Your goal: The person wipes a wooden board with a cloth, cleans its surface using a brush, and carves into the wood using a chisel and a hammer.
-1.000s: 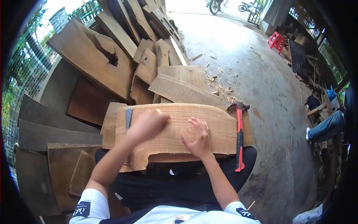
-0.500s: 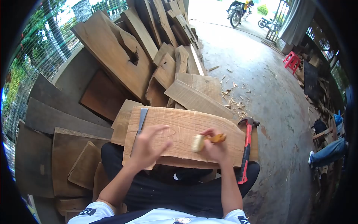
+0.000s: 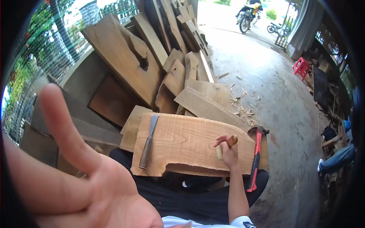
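My left hand (image 3: pixel 110 186) is raised close to the camera at the lower left, palm showing, fingers apart and nothing in it. My right hand (image 3: pixel 230 154) is closed around a brush with a wooden handle (image 3: pixel 232 141) and pale bristles, over the right part of a light wooden board (image 3: pixel 186 133). The board lies across my lap. A chisel (image 3: pixel 146 150) with a grey blade and dark handle rests on the board's left end. The red and black hammer (image 3: pixel 257 155) lies along its right end.
Planks and slabs (image 3: pixel 121 57) lean in a pile at the left and behind the board. Wood chips (image 3: pixel 245 110) litter the concrete floor. Farther off are a red stool (image 3: pixel 301 67), a motorbike (image 3: pixel 247 19) and a person's leg in jeans (image 3: pixel 336 159) at the right.
My left hand has moved from over the board up towards the camera, uncovering the chisel. The brush in my right hand now has its handle turned upward. The view has shifted slightly.
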A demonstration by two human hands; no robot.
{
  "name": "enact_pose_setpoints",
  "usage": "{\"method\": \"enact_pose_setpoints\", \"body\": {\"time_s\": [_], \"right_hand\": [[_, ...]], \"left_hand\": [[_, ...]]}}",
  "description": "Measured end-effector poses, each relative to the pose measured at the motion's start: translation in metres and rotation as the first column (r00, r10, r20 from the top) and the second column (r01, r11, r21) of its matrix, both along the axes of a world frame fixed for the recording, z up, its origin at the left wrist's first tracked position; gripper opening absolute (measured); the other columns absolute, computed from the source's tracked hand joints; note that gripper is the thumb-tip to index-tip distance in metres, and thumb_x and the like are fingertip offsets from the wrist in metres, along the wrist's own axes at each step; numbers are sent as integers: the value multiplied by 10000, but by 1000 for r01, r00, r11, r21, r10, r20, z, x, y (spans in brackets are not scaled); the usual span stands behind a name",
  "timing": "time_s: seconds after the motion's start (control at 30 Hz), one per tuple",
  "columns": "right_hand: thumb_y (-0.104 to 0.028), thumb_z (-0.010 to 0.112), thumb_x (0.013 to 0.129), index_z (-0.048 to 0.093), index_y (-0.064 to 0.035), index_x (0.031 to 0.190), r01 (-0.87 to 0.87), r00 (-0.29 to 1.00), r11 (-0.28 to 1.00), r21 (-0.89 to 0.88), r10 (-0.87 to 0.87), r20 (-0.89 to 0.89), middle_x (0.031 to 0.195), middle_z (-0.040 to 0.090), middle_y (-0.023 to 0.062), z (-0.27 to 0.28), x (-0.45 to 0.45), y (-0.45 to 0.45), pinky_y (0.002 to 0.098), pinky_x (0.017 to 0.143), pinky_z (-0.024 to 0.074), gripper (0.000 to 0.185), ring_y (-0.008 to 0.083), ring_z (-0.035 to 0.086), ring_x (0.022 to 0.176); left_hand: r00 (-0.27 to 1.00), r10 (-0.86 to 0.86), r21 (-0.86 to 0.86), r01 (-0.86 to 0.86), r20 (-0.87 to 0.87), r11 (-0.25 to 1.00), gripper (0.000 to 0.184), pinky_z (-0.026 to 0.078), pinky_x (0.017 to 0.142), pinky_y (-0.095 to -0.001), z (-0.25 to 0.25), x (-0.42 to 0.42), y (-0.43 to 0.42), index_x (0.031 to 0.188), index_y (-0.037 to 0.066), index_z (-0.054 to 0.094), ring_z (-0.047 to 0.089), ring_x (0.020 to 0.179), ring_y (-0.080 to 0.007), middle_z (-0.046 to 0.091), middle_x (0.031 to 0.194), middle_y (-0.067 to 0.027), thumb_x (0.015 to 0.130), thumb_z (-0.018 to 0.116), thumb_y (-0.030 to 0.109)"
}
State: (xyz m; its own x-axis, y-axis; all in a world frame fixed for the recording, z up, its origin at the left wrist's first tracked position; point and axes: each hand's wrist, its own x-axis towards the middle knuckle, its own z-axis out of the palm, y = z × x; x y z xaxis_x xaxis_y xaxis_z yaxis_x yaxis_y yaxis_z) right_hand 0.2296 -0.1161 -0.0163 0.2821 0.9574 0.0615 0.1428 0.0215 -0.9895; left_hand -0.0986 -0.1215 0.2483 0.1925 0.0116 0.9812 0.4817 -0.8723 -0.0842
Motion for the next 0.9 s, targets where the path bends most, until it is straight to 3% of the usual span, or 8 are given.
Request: {"method": "enact_pose_setpoints", "body": {"time_s": [0.2,0.3,0.33,0.4,0.43,0.5,0.53,0.9], "right_hand": [[-79,471,862,661,3,941,14,1000,999,-46,-13,6,772,726,120,-3,4,0,334,756,551,221,195,710,799],[-90,504,920,662,-17,949,24,945,993,117,-61,321,796,723,108,-7,8,-2,345,765,540,176,214,703,781],[-88,511,932,660,-23,941,15,995,1000,27,-17,99,798,712,103,-4,4,-3,349,758,535,163,219,693,762],[-93,514,948,657,-13,931,43,963,994,96,-67,261,787,704,106,-15,5,-4,330,746,533,165,211,686,752],[-114,514,975,659,-6,933,40,999,996,81,-37,-31,777,698,100,-32,3,1,309,737,528,185,179,677,749],[-130,517,993,665,-3,948,25,996,994,103,-34,87,774,698,95,-22,5,-2,299,734,525,200,147,678,763],[-138,518,999,666,-5,952,13,1000,997,73,-12,-18,764,696,95,-17,3,-1,296,726,522,205,141,684,761],[-164,511,1022,670,23,944,-45,996,992,119,35,79,761,715,101,0,-19,-6,295,747,539,257,161,688,750]], "left_hand": [[997,-45,-10,46,64,999,776,225,1194,-612,-1,18,18,1594,81,192,269,1495,-432,257,1621,-250,966,536,379],[986,-134,-111,144,95,983,770,230,1196,-599,-11,34,26,1596,84,188,277,1493,-429,265,1618,-251,969,535,364],[983,-163,-165,175,84,971,767,232,1196,-594,-16,33,27,1596,85,187,280,1492,-428,268,1617,-251,970,535,360],[993,-111,-187,117,42,975,763,236,1197,-586,-13,15,25,1597,86,185,285,1490,-426,273,1615,-251,972,534,350],[998,-43,-171,49,39,984,761,238,1198,-582,-13,4,22,1598,87,184,288,1490,-426,276,1614,-252,973,534,345],[998,-17,-237,29,54,971,758,242,1199,-573,-18,1,10,1599,89,181,293,1488,-424,281,1612,-252,975,533,336],[998,-31,-256,44,53,966,756,244,1199,-569,-19,2,10,1599,90,180,295,1487,-423,284,1611,-252,976,533,331],[982,-177,-322,189,65,928,738,265,1205,-522,-24,33,34,1605,100,168,324,1479,-414,314,1601,-255,987,530,278]]}}
